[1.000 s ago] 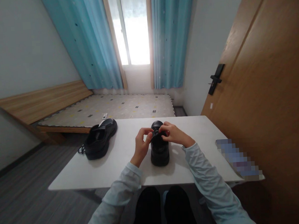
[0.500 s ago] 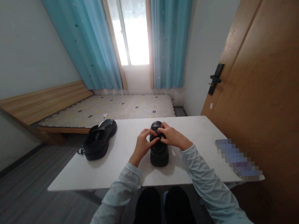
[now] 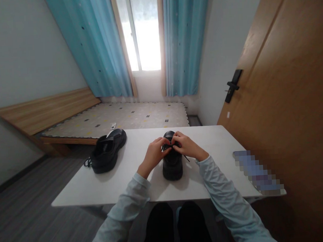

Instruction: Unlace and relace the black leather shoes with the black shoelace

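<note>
A black lace-up shoe (image 3: 172, 168) stands on the white table with its heel toward me and its toe toward the window. Over its opening, my left hand (image 3: 155, 150) pinches the black shoelace (image 3: 171, 146) from the left side. My right hand (image 3: 185, 145) pinches the lace from the right, its fingertips close to those of the left. A loose lace end (image 3: 186, 158) sticks out below my right hand. The exact form of the lace between the fingers is too small to tell. Another black shoe (image 3: 105, 157) lies to the left, its laces hanging over the table's edge.
The white table (image 3: 137, 177) spans the space before me. A blurred bluish flat item (image 3: 257, 173) lies at its right edge. Beyond are a bed (image 3: 139, 113) with a patterned mattress and a window with blue curtains (image 3: 184, 43). A wooden door (image 3: 291, 102) stands at right.
My fingertips have drawn closer together over the shoe, both now pinching the lace. A loose lace end has come into sight below my right hand. Both shoes have stayed in place.
</note>
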Action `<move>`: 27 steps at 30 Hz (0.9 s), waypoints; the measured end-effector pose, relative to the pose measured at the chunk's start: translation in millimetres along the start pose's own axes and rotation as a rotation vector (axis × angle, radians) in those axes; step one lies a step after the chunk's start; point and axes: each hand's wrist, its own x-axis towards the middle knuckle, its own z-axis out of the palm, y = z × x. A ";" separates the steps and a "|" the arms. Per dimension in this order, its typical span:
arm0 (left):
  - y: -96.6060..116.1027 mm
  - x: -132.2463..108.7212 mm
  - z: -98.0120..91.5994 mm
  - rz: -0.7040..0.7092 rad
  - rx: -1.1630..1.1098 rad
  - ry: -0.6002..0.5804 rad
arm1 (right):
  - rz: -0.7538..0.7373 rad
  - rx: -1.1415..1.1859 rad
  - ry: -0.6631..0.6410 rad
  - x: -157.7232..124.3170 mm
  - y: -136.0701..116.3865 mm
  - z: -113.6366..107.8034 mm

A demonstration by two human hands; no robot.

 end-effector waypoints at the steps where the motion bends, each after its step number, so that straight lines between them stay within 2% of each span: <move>1: 2.8 2.7 -2.8 -0.007 0.054 -0.030 | -0.002 0.014 0.005 0.2 0.0 -0.3; 4: 10.7 12.5 -8.8 0.007 0.196 -0.113 | 0.004 0.054 0.010 0.8 0.0 -1.8; 7: 13.0 21.2 -9.4 0.064 0.236 -0.144 | 0.008 0.089 0.016 1.3 0.7 -3.7; 13: -2.2 25.3 -2.2 0.119 0.038 -0.110 | 0.011 0.120 0.006 1.6 2.4 -5.5; 18: -15.0 21.8 2.0 0.106 -0.137 -0.062 | 0.043 0.177 -0.017 2.4 5.3 -6.9; 27: -22.7 14.0 8.3 0.088 -0.257 -0.001 | 0.134 0.313 -0.036 3.0 7.5 -9.7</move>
